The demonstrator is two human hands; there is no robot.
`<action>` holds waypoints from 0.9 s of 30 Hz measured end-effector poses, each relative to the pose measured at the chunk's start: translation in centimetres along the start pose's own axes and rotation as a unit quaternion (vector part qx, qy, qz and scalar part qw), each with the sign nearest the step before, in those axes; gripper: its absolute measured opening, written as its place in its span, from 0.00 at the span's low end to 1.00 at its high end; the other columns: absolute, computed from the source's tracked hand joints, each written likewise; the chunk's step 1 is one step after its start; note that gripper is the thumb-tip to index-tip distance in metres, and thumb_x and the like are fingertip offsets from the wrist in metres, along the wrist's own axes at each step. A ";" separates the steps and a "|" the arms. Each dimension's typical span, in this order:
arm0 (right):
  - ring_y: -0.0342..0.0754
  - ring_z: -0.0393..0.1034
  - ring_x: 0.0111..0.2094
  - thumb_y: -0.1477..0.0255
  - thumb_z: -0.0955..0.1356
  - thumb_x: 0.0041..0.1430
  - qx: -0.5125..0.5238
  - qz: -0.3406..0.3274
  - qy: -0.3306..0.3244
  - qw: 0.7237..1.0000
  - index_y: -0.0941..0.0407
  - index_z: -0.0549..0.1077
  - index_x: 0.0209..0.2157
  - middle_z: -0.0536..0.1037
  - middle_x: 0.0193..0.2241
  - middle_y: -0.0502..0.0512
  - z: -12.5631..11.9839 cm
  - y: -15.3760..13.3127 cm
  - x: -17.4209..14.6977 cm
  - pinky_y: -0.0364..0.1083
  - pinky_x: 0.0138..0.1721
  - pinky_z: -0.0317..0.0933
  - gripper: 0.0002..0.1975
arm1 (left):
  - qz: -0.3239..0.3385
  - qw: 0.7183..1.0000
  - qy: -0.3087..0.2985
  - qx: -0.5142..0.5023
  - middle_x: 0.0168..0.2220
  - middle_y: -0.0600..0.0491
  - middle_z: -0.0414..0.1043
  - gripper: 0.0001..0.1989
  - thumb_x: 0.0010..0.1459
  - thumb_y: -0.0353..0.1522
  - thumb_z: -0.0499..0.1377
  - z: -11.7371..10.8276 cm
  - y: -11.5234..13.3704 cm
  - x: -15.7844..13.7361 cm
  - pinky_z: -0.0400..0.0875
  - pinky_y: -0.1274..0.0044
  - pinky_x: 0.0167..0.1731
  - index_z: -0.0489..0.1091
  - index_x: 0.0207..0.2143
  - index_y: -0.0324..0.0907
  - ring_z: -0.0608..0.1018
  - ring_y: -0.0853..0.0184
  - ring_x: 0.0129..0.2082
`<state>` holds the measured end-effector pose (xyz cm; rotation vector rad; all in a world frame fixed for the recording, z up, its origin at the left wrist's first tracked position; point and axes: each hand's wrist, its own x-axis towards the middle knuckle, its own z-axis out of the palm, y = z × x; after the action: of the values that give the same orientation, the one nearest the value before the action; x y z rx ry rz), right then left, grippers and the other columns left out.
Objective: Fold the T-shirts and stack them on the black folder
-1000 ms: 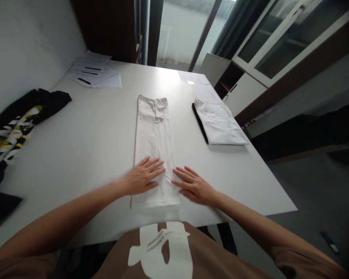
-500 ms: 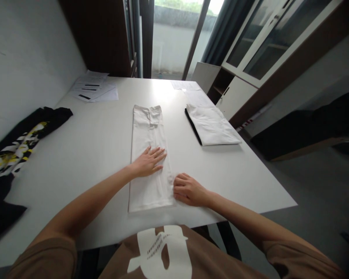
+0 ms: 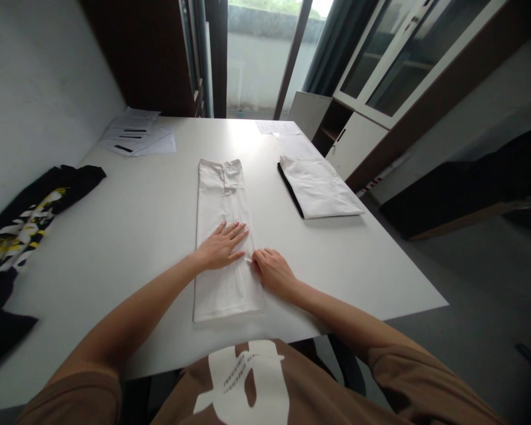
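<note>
A white T-shirt (image 3: 223, 289) lies folded into a long narrow strip on the table in front of me, with a small folded-over piece at its far end. Flat on its middle rests my left hand (image 3: 222, 245), fingers spread. My right hand (image 3: 274, 271) is at the strip's right edge, fingertips closed in a pinch on the fabric, where a small crease rises. Its thumb is mostly hidden.
The white table (image 3: 150, 236) carries a folded stack of white and black clothing (image 3: 321, 189) at the right. A black printed garment (image 3: 30, 218) lies by the left wall. Paper sheets (image 3: 137, 136) sit at the far left, with more papers (image 3: 283, 131) at the far edge.
My right hand has moved forward and left along the right edge, from near the close end to beside my left hand, and pinches there. The left hand has stayed flat on the T-shirt.
</note>
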<state>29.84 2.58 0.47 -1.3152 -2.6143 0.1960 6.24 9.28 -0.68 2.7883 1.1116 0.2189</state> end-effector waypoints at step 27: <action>0.57 0.43 0.73 0.64 0.67 0.68 0.100 -0.209 -0.082 0.969 0.49 0.61 0.70 0.57 0.71 0.57 -3.3 2.3 -5.4 0.64 0.72 0.40 0.30 | 0.056 0.998 -0.012 -0.029 0.74 0.51 0.49 0.27 0.72 0.41 0.51 -1.3 1.1 -0.5 0.39 0.55 0.71 0.57 0.71 0.51 0.50 0.56 0.74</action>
<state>35.59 -0.29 2.51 -0.6871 -2.8430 0.4996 6.34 8.22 0.76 2.7961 0.9306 0.2244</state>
